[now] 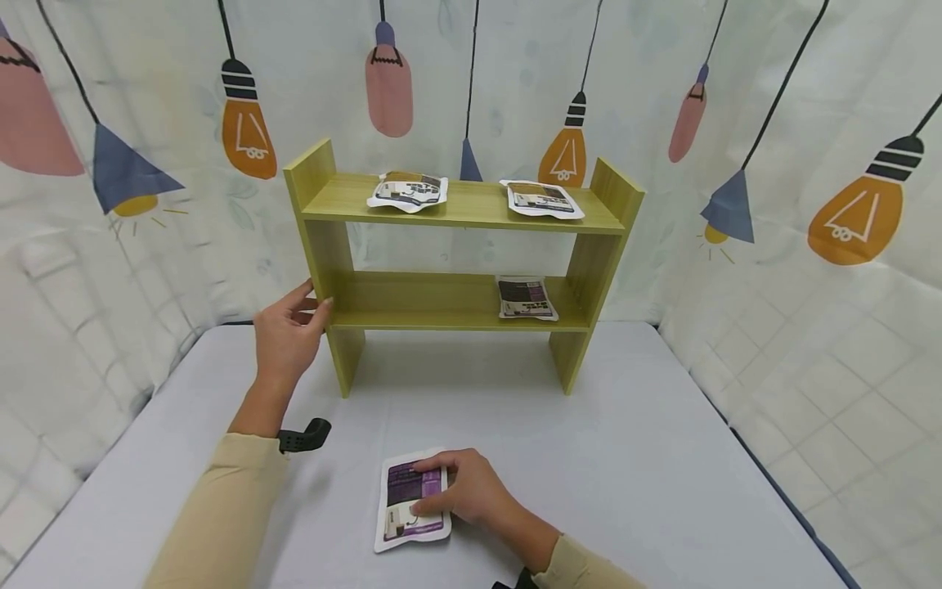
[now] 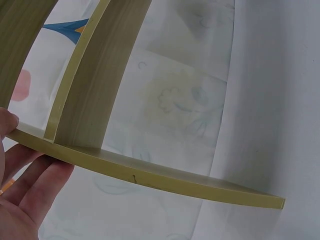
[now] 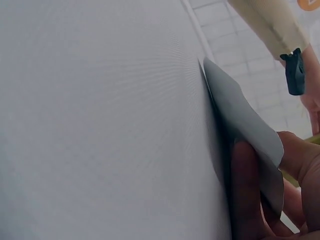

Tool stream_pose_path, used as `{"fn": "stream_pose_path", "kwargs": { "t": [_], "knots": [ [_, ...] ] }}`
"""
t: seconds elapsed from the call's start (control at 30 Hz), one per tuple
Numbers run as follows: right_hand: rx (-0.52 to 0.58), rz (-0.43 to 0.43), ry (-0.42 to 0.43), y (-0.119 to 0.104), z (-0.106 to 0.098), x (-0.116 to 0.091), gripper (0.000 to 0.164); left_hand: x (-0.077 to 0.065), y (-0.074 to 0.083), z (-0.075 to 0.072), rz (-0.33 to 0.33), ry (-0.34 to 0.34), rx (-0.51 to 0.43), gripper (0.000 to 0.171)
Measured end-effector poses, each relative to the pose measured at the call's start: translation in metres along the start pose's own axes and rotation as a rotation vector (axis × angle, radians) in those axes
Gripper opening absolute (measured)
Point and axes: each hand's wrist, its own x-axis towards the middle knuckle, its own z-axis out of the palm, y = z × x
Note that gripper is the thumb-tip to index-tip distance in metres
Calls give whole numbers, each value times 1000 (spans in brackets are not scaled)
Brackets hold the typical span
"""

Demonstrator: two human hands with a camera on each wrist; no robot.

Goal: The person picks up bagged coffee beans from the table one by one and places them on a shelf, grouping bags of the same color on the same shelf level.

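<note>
My left hand point(image 1: 287, 335) holds the left side panel of a yellow-green wooden shelf point(image 1: 441, 213); in the left wrist view, thumb and fingers point(image 2: 47, 187) lie on either side of the panel edge. Low over the white table, my right hand point(image 1: 471, 487) pinches a white and purple pouch point(image 1: 401, 491) by its right side. From the right wrist, the pouch point(image 3: 240, 107) shows its plain pale back, tilted close to the tabletop, with fingers beneath it. Two pouches lie on the top board: one on the left point(image 1: 408, 192), one on the right point(image 1: 543, 200).
A dark-labelled pouch point(image 1: 525, 298) lies at the right of the lower board. The shelf stands toward the back of the white-covered table point(image 1: 625, 474). Behind and beside it hangs a curtain point(image 1: 294, 90) printed with lamps.
</note>
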Motion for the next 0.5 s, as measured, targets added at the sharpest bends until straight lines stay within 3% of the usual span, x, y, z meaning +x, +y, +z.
{"fn": "stream_pose_path", "kwargs": {
  "t": [0.5],
  "knots": [
    [53, -10, -10, 0, 2, 8, 47, -1, 1, -1, -12, -18, 10, 47]
  ]
}}
